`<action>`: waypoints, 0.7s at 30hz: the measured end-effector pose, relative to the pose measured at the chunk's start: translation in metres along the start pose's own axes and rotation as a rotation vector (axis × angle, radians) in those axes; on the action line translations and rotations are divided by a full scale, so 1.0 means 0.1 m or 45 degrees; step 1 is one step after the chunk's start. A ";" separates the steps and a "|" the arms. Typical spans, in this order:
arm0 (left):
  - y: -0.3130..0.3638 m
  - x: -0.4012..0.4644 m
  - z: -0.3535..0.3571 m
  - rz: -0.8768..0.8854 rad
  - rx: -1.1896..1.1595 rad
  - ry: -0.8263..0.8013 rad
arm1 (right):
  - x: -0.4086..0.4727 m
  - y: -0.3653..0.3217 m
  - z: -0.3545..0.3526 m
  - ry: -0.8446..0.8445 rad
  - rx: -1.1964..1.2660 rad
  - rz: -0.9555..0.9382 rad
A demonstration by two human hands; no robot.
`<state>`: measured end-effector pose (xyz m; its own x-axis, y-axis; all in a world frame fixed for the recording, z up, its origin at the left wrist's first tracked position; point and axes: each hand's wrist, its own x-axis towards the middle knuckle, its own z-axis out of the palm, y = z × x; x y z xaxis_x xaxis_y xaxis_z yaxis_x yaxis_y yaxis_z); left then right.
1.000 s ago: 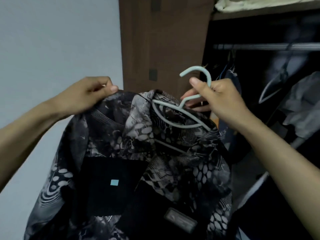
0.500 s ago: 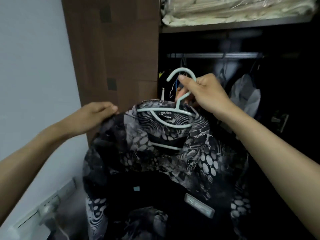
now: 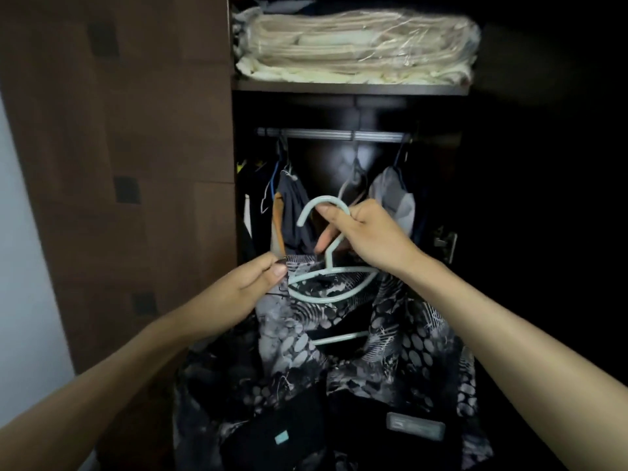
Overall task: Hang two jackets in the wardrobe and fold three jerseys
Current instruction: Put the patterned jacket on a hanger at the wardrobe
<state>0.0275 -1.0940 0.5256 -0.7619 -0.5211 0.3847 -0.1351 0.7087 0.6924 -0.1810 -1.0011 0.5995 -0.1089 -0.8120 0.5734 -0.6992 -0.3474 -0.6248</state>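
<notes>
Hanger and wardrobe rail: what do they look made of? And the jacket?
Hanger: pale mint, smooth and matte, moulded rounded bars, so probably plastic or plastic-coated. Wardrobe rail: silvery with lengthwise ridges catching light, likely metal. Jacket: thin, softly draping printed fabric in black and grey, seemingly synthetic; fibre cannot be told.

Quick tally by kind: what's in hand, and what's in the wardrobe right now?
Jacket in hand: 1
Hanger in hand: 1
Rail: 1
Wrapped bedding stack on shelf: 1
Garments hanging on the rail: several, too dark to count exactly
Total countable: 4
</notes>
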 end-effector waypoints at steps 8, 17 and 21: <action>0.00 0.12 -0.15 0.227 0.182 -0.031 | -0.12 -0.01 -0.19 0.098 -0.110 0.097; 0.05 0.20 -0.15 0.147 0.567 0.068 | -0.09 0.01 -0.22 0.169 -0.031 0.257; 0.11 0.32 -0.27 0.321 0.647 0.158 | -0.32 -0.07 -0.50 -0.369 0.117 0.572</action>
<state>0.0186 -1.1159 0.5621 -0.7341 -0.3368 0.5896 -0.2699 0.9415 0.2018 -0.2077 -0.9497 0.6122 -0.1747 -0.9815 0.0778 -0.5625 0.0347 -0.8260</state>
